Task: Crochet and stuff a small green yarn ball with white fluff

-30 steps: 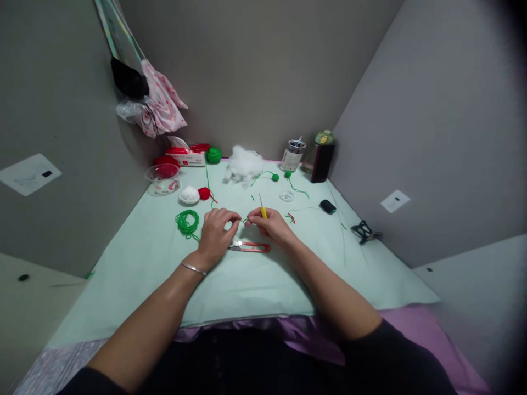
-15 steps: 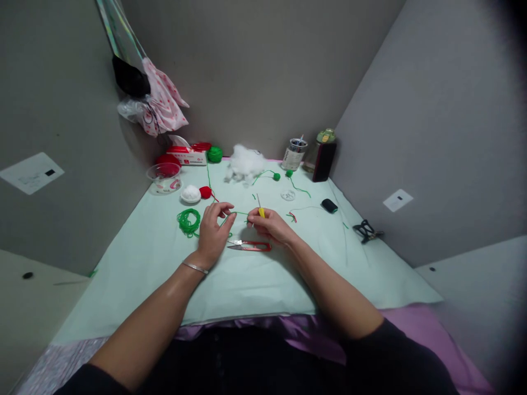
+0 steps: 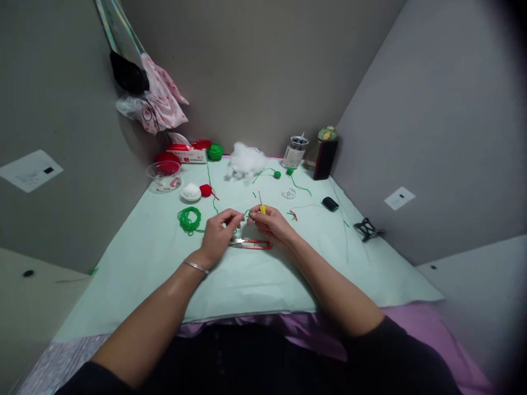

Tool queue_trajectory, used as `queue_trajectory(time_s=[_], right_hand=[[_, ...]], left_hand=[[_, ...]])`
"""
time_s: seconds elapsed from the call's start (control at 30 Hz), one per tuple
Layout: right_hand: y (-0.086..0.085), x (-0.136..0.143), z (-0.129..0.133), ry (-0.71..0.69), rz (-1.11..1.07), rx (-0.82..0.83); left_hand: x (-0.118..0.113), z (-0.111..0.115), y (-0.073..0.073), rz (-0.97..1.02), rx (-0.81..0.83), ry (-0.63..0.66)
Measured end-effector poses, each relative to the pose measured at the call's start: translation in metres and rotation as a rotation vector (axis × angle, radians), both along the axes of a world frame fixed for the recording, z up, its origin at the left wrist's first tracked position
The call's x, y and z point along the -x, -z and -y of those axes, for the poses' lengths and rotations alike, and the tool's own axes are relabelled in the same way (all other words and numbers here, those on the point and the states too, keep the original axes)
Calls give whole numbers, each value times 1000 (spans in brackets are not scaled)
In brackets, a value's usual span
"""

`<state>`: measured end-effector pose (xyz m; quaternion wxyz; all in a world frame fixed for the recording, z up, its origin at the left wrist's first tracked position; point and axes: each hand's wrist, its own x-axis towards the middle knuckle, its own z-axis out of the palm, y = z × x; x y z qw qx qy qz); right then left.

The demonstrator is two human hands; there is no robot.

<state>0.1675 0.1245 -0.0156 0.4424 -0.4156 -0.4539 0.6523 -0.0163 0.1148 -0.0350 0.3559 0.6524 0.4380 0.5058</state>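
My left hand (image 3: pixel 220 230) is closed, thumb and forefinger pinched together on green yarn near the table's middle. Just to its right, my right hand (image 3: pixel 269 222) holds a thin hook with a yellow handle (image 3: pixel 262 209), its metal tip pointing up and away. A short loop of green yarn (image 3: pixel 246 213) shows between the fingertips of both hands. Red-handled snips (image 3: pixel 257 244) lie below the hands, their blade tips close to my left hand. A loose coil of green yarn (image 3: pixel 189 220) rests left of my left hand.
White stuffing (image 3: pixel 246 161) sits at the back, with small green balls (image 3: pixel 277 174) beside it. At the left are a clear tub (image 3: pixel 164 178), a white ball (image 3: pixel 191 192) and a red piece (image 3: pixel 205 190). A can (image 3: pixel 294 152) and dark phone (image 3: pixel 325 160) stand back right.
My left hand has moved right, nearer my right hand, and its fingers have drawn together. The green strand stretched between the hands is now a short loop.
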Motion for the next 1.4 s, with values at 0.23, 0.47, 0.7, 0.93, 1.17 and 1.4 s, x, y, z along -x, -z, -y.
queue_trajectory(time_s=[0.23,0.47,0.7,0.93,1.17,1.4], right_hand=[[4,1,-1,5,29,-50],[14,3,-3,31,139,-161],[8,6,3,21,343,-295],[-8,-34,-12,334,796,-425],[-11,-107,-25,426,1224,-186],[-12,-89,-21,160,1024,-258]], left_hand=[[-7,0,9,44,129,70],[-9,-3,8,197,276,140],[-4,-6,4,208,322,100],[-4,-7,5,266,383,64],[0,-9,1,433,487,125],[3,-9,-2,494,588,267]])
